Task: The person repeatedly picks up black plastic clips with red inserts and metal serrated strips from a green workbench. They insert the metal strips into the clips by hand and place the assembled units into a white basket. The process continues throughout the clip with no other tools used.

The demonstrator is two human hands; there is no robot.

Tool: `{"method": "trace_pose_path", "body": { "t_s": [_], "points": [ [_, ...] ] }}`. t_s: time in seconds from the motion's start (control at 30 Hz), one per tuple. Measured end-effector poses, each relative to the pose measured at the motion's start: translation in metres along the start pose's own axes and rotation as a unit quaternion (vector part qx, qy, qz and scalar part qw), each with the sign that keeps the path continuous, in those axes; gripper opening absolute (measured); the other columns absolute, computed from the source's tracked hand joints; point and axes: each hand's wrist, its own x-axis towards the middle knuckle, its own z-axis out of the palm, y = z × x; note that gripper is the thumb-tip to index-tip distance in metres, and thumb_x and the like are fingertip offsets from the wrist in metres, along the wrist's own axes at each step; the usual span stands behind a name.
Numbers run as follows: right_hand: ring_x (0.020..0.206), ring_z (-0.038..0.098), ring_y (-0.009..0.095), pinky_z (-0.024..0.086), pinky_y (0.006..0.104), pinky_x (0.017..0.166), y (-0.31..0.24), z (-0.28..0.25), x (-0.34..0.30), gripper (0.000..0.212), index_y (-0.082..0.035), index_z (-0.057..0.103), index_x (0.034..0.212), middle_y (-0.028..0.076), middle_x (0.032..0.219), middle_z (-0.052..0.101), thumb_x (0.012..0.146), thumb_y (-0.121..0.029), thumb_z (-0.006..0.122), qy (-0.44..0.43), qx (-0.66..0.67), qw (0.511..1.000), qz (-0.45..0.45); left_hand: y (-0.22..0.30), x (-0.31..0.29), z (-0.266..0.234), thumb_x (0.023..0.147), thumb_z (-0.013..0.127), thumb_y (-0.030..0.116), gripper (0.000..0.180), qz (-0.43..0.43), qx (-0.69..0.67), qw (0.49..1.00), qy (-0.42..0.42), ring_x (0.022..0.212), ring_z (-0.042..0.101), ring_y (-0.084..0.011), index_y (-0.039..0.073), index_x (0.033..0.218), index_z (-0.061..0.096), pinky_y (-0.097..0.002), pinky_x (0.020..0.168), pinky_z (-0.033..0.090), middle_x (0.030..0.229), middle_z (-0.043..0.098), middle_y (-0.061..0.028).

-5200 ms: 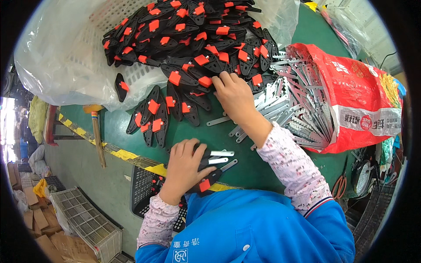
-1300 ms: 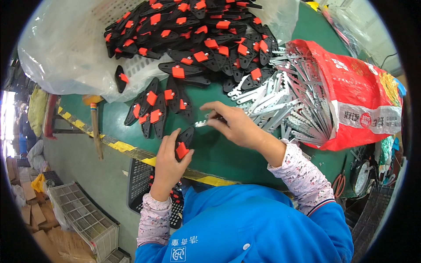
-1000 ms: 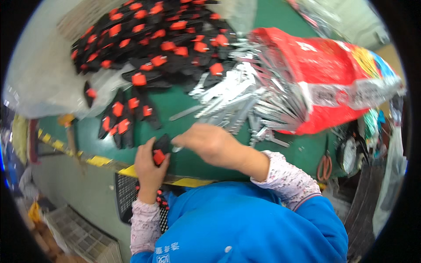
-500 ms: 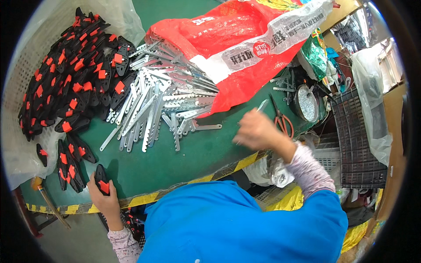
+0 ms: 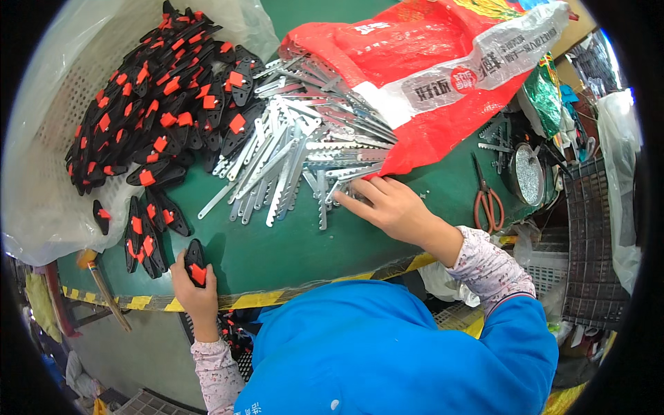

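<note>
My left hand (image 5: pixel 196 289) is closed round a black, pointed oval part (image 5: pixel 194 256) with a red piece on it, held upright near the table's front edge. My right hand (image 5: pixel 391 211) is at the near right edge of a pile of notched metal strips (image 5: pixel 280 166), its thumb and fingertips pinching one strip (image 5: pixel 332 191), mostly hidden by the fingers. Several more black parts with red pieces (image 5: pixel 142 238) lie beyond my left hand. A large heap of the same parts (image 5: pixel 155 104) fills the far left.
A red woven bag (image 5: pixel 346 52) lies over the strips' far side. Red-handled pliers (image 5: pixel 488 204) and a bowl of small silvery pieces (image 5: pixel 528 174) are at the right. A white perforated basket lined with clear plastic (image 5: pixel 41 173) bounds the left; a brush (image 5: pixel 104 287) hangs at the front edge.
My right hand has moved left from near the pliers to the metal strips and taken hold of one. My left hand keeps the black part. The whole view has shifted.
</note>
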Motion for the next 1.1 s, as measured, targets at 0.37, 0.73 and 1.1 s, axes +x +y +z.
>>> {"method": "trace_pose_path", "body": {
  "t_s": [0.37,0.73,1.1],
  "points": [
    [0.094,0.064,0.02,0.058,0.036,0.078,0.007,0.005,0.056,0.056,-0.008,0.062,0.143,0.011,0.15,0.054,0.087,-0.01,0.065,-0.127,-0.019,0.987,-0.095,0.01,0.004,-0.002,0.082,0.081,0.008,0.059,-0.01,-0.004,1.0,0.0,0.093,0.062,-0.0421,0.0,0.136,0.06,-0.0467,0.083,0.052,0.106,0.06,-0.0205],
    [0.091,0.065,0.02,0.059,0.0322,0.075,-0.008,0.054,0.127,0.05,0.008,0.064,0.132,0.011,0.115,0.059,0.085,-0.009,0.065,-0.099,-0.005,0.99,-0.098,0.011,0.006,-0.001,0.079,0.084,0.012,0.061,-0.015,0.004,1.0,0.005,0.091,0.064,-0.039,0.003,0.135,0.061,-0.0467,0.08,0.053,0.105,0.062,-0.0171],
    [0.093,0.066,0.026,0.058,0.0386,0.075,-0.076,0.11,0.207,0.019,-0.006,0.07,0.095,0.007,0.096,0.063,0.081,-0.016,0.078,0.008,0.168,0.984,-0.066,0.01,0.007,-0.005,0.08,0.087,0.017,0.064,-0.013,-0.037,0.999,-0.01,0.091,0.063,-0.0396,0.001,0.136,0.06,-0.0472,0.079,0.052,0.104,0.062,-0.0179]
  ]
}}
